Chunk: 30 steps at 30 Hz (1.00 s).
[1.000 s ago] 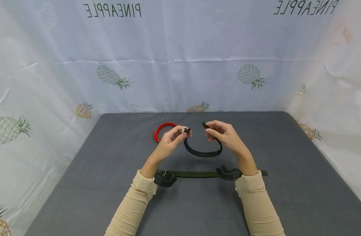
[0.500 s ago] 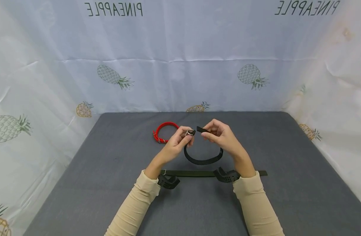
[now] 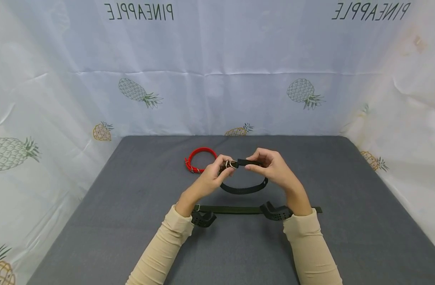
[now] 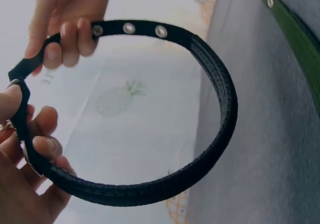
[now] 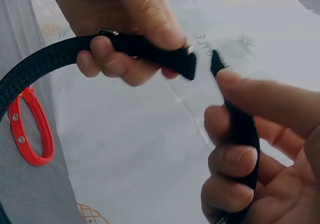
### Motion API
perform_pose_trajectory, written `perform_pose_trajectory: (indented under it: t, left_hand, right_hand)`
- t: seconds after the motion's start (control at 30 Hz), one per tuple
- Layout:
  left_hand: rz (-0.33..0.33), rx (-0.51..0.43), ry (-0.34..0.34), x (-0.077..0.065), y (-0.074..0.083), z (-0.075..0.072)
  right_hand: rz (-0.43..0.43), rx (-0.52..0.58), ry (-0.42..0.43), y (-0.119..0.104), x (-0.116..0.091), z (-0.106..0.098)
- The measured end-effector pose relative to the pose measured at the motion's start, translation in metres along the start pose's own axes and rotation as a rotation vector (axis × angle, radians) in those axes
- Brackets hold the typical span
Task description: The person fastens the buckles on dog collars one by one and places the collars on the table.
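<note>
A black buckled collar (image 3: 244, 190) hangs in a loop between both hands, above the table. In the head view the left hand (image 3: 211, 175) pinches its buckle end, where a metal ring (image 3: 233, 164) shows at the fingertips. The right hand (image 3: 276, 169) grips the strap's free tip (image 3: 247, 162), pointing left at the buckle end. Metal eyelets (image 4: 161, 31) line the strap beside the right hand (image 4: 75, 14) in the left wrist view. From the right wrist, a narrow gap shows between the tip (image 5: 216, 62) and the buckle end (image 5: 187, 67).
Behind the left hand lies a red collar (image 3: 202, 149), buckled into a ring on the grey table (image 3: 132, 237). A green strap (image 3: 235, 210) with a buckle stretches flat across the table under the wrists. A pineapple-print curtain (image 3: 217, 103) encloses the back and sides.
The hands have come closer together, bringing the free tip from well apart to right beside the buckle end. The left hand has moved right, uncovering more of the red collar.
</note>
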<state>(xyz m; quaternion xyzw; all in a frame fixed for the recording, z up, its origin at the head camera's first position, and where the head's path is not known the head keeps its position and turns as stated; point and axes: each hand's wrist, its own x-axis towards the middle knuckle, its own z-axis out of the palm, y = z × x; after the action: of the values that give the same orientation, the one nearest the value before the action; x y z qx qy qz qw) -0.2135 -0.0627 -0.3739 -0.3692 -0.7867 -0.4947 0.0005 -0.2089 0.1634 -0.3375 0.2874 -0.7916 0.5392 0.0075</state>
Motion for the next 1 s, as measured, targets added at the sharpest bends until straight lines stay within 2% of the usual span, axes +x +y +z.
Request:
perform_pose_trajectory:
  t: [0.13, 0.23, 0.57, 0.83, 1.0]
  left_hand:
    - [-0.019, 0.119, -0.012, -0.0005, -0.0015, -0.0013]
    - [-0.021, 0.166, -0.017, -0.0007, -0.0016, -0.0021]
    - [0.019, 0.203, -0.019, -0.0003, -0.0003, -0.0025]
    - [0.077, 0.226, -0.012, -0.0008, -0.0016, -0.001]
    - [0.037, 0.234, -0.028, -0.001, 0.0004, -0.0012]
  right_hand:
    - [0.004, -0.046, -0.005, -0.0008, -0.0003, 0.0007]
    - [0.004, -0.063, -0.009, 0.0007, -0.0006, 0.0011]
    - [-0.046, -0.07, -0.011, 0.0038, -0.0012, 0.0019]
    - [0.054, -0.122, -0.035, 0.0002, -0.0005, 0.0037]
    - [0.065, -0.15, -0.043, 0.0002, 0.0002, 0.0044]
